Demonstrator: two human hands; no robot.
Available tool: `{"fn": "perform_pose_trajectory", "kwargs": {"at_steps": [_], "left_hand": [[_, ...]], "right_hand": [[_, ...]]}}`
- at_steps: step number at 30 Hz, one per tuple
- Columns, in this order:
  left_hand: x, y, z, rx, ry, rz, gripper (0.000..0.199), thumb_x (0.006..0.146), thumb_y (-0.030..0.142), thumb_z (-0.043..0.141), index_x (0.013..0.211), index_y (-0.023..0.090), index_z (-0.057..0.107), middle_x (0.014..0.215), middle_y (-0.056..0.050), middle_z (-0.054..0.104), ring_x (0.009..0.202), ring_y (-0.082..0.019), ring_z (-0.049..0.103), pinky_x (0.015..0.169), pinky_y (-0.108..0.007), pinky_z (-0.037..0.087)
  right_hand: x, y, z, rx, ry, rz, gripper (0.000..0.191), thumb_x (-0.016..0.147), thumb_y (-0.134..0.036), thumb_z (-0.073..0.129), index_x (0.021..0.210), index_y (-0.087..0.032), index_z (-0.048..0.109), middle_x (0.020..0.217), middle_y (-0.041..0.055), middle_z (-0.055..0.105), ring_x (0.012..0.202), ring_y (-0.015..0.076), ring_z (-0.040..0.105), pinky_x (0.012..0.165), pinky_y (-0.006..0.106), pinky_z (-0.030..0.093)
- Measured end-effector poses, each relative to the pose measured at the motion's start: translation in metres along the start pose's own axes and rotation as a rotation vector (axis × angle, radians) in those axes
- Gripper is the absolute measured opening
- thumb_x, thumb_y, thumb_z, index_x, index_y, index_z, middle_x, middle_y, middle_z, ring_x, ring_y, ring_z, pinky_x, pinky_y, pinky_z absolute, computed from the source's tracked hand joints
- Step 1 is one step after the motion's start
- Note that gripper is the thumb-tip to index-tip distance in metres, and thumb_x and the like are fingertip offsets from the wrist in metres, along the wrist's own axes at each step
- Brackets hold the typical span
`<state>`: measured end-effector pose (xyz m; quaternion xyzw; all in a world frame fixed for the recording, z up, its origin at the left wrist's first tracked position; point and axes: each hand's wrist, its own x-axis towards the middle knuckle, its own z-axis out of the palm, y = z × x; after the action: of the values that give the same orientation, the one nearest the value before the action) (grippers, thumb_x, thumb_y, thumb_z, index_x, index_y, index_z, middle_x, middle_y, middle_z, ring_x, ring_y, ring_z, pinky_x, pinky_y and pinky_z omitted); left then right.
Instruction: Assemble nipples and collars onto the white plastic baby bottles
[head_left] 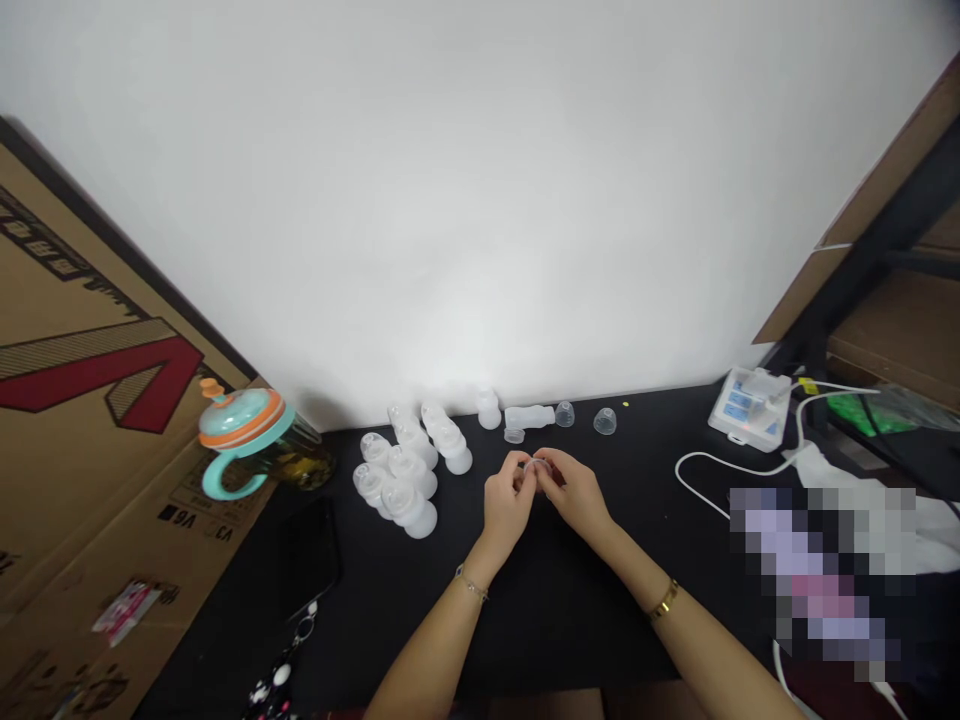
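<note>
My left hand (508,500) and my right hand (576,492) meet over the black table, fingertips pinched around a small clear ring-shaped piece (536,463). Fingers cover most of that piece, so its exact kind does not show. Just beyond my hands, a white baby bottle body (529,417) lies on its side. By it are a shallow clear part (514,436) and a clear domed cap (565,414); another domed cap (604,421) sits farther right. One white bottle (488,409) stands near the wall. To the left, several white baby bottles with clear caps (409,507) are grouped together.
A teal-lidded jug (262,440) and a dark phone (309,560) with a beaded strap are at the left, beside a large cardboard box (90,400). At the right are a white power strip (750,408), a white cable (701,455) and a blurred-out purple item (810,570).
</note>
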<state>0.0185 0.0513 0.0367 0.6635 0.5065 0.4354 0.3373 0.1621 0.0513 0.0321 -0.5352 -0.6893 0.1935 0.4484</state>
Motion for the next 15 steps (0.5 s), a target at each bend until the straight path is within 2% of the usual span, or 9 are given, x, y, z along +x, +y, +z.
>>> {"fn": "perform_pose_trajectory", "kwargs": {"at_steps": [5, 9, 15], "left_hand": [[-0.001, 0.0027, 0.0019, -0.064, 0.067, -0.048, 0.03, 0.099, 0.049, 0.048, 0.101, 0.022, 0.058, 0.061, 0.004, 0.063, 0.051, -0.013, 0.057, 0.053, -0.022, 0.038], [0.0001, 0.0029, 0.0011, -0.047, 0.07, -0.067, 0.031, 0.099, 0.05, 0.049, 0.11, 0.022, 0.058, 0.064, 0.003, 0.066, 0.054, -0.014, 0.06, 0.054, -0.023, 0.04], [0.0022, -0.0021, 0.0013, 0.039, 0.044, -0.049, 0.032, 0.098, 0.048, 0.05, 0.113, 0.023, 0.064, 0.073, 0.001, 0.071, 0.06, -0.015, 0.065, 0.056, -0.023, 0.043]], "right_hand": [[0.0, -0.0011, -0.0005, 0.027, -0.01, 0.051, 0.029, 0.098, -0.037, 0.052, 0.117, -0.022, 0.065, 0.085, 0.002, 0.071, 0.066, 0.0159, 0.065, 0.063, 0.026, 0.051], [0.0005, -0.0017, -0.0001, 0.015, -0.023, 0.069, 0.023, 0.098, -0.037, 0.052, 0.11, -0.023, 0.066, 0.078, 0.0, 0.07, 0.063, 0.0154, 0.064, 0.058, 0.024, 0.05], [0.0015, -0.0002, -0.0023, -0.044, 0.005, -0.021, 0.026, 0.099, -0.034, 0.05, 0.112, -0.022, 0.069, 0.086, 0.0032, 0.07, 0.067, 0.0161, 0.064, 0.062, 0.026, 0.05]]}}
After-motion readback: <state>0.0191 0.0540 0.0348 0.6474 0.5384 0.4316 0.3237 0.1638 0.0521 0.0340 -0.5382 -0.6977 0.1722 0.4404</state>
